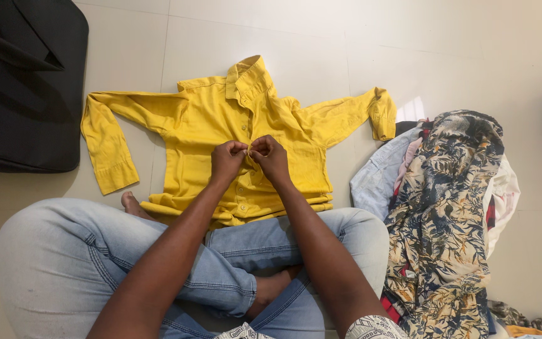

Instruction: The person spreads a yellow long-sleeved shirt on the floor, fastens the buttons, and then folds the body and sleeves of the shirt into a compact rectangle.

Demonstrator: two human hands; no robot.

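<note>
Crossed knees (127, 263), both hands (249, 158) pinching yellow shirt (202, 119) placket

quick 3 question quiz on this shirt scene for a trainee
1. True or false: both hands pinch the yellow shirt at its button line.
2. The patterned clothes pile lies on which side of the person? A left, B right.
3. Which dark thing lies beyond the shirt's sleeve at the upper left?

Key:
1. True: left hand and right hand meet there.
2. B
3. A black bag.
</note>
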